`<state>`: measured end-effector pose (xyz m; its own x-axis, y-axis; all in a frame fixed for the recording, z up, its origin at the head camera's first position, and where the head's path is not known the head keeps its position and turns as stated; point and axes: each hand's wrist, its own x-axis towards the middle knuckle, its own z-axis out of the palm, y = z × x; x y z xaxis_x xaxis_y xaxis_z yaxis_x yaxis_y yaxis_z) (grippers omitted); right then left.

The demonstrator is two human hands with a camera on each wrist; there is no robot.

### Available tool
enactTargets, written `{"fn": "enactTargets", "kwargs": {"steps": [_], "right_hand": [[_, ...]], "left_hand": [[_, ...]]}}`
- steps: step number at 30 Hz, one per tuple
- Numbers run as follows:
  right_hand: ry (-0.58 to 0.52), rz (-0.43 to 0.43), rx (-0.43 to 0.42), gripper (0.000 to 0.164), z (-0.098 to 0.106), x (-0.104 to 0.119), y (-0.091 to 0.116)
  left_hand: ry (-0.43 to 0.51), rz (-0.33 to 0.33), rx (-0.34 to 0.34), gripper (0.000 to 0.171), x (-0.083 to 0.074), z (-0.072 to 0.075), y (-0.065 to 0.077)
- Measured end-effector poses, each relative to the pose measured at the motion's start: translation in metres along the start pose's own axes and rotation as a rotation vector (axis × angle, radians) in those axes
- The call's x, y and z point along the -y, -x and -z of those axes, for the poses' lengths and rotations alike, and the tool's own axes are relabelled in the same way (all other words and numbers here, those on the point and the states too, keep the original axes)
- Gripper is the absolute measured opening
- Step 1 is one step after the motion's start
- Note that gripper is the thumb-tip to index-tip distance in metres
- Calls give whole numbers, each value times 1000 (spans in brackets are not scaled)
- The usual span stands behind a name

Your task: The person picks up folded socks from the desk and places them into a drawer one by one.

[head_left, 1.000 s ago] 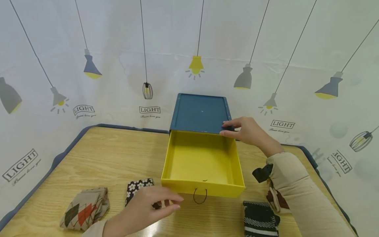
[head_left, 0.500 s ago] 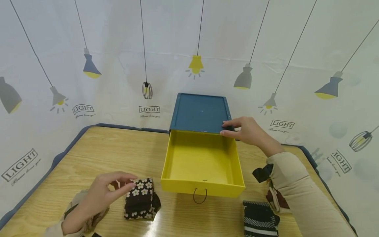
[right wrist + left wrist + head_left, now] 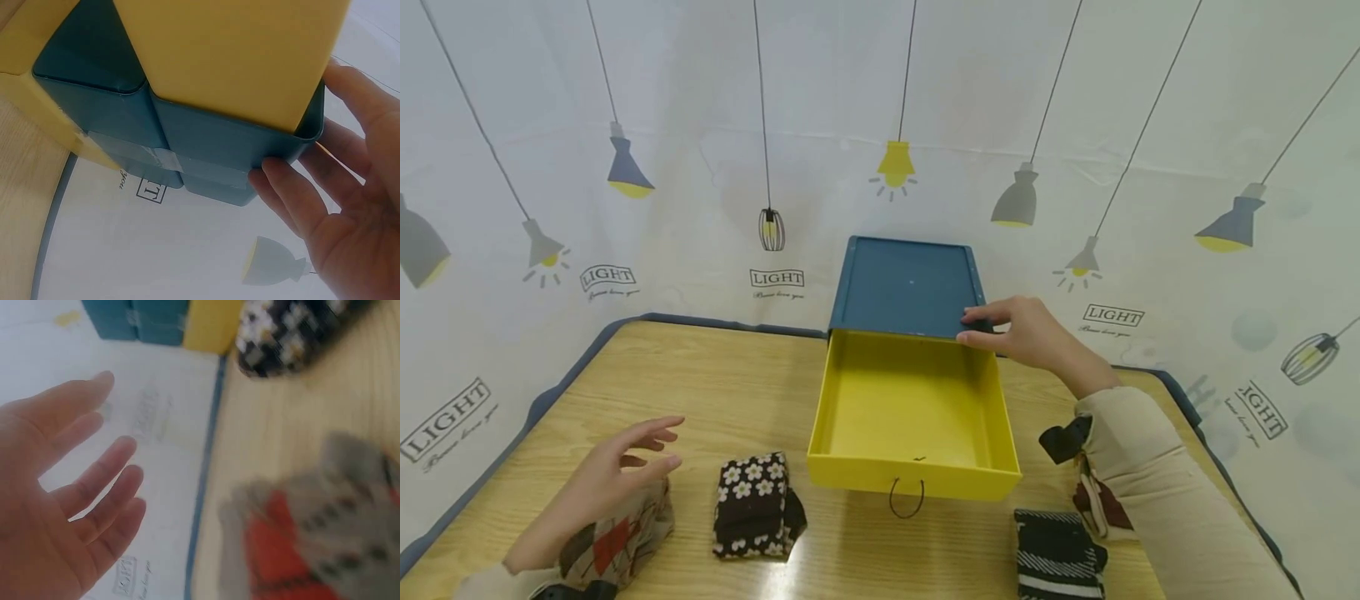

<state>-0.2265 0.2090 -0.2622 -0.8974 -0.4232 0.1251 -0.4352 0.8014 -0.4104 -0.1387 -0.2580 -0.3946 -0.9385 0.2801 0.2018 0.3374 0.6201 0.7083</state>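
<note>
My right hand [image 3: 1026, 329] grips the front right corner of a blue drawer box [image 3: 910, 283], fingers on its top and side, thumb at the front edge. From that box a yellow drawer [image 3: 917, 400] with a black cord loop is pulled out, and its inside is bare. My left hand [image 3: 606, 475] hangs with relaxed fingers and nothing in them. It is over a folded beige argyle sock bundle [image 3: 625, 533], partly covering it in the head view. Right of it lies a folded black flower-patterned sock bundle [image 3: 751, 504].
A black-and-white patterned sock bundle [image 3: 1056, 554] lies front right. A beige-and-maroon sock bundle [image 3: 1101, 504] is partly hidden by the right sleeve. Under the upper box, a second blue box [image 3: 115, 119] and a yellow one [image 3: 56, 119] are stacked.
My left hand has moved left from in front of the drawer, past the flower-patterned bundle, to the argyle bundle. The right hand stays at the box corner.
</note>
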Motion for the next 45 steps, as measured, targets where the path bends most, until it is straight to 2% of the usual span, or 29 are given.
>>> {"fn": "enactTargets", "kwargs": {"steps": [3,6,10,12,17,19,22,26,30,35,39,45], "right_hand": [[-4,2,4,37,-1,0,-1],[-11,0,6,37,-1,1,-1],[-15,1,7,36,-2,0,-1],[-15,4,6,37,-3,0,-2],[-16,8,-2,36,-4,1,-2],[-17,7,-2,36,-4,0,-2],[-18,4,-2,36,-4,0,-2],[-20,-1,0,37,-4,0,-2],[-16,2,-2,37,-4,-1,-1],[-10,-3,-13,36,-3,-1,1],[-17,-6,-15,36,-3,-1,1],[-15,-5,-17,37,-2,-1,2]], "left_hand": [[-84,55,-13,48,15,3,4],[-120,107,5,51,31,4,10],[-143,132,47,53,49,5,18],[-119,157,78,54,56,6,21],[47,337,224,61,71,9,27],[119,378,274,62,75,12,28],[192,361,331,63,80,15,29],[239,288,388,61,86,18,30],[232,235,417,59,89,19,31],[211,252,448,56,85,17,28],[185,293,420,55,83,15,28],[90,333,321,55,80,13,28]]}}
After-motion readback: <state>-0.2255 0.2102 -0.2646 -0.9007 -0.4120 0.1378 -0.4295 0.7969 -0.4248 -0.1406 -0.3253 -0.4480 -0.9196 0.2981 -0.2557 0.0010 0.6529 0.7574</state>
